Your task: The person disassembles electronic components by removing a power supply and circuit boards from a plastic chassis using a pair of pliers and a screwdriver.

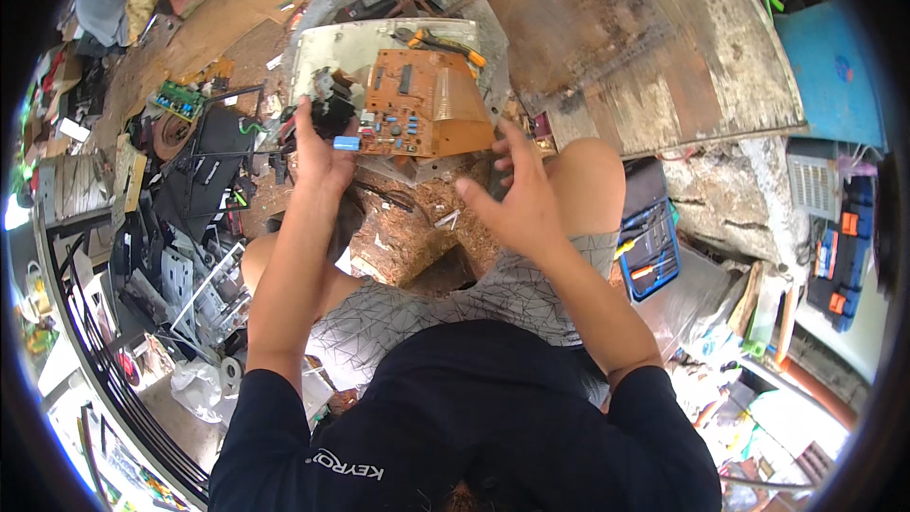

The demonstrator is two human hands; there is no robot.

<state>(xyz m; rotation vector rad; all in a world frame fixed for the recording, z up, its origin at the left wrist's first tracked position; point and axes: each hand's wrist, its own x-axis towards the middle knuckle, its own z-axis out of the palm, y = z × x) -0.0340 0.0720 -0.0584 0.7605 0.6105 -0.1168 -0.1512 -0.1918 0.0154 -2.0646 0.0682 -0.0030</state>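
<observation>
My left fingers (304, 119) point away from me; whether they grip anything, I cannot tell. Just right of them lies the brown circuit board (419, 106), components up, long axis running left to right, narrower edge away from me. Beside its right corner, my right fingers (515, 140) spread apart, thumb leftward.

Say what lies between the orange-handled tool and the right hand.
Head view: the brown circuit board lies between tool and right hand.
</observation>
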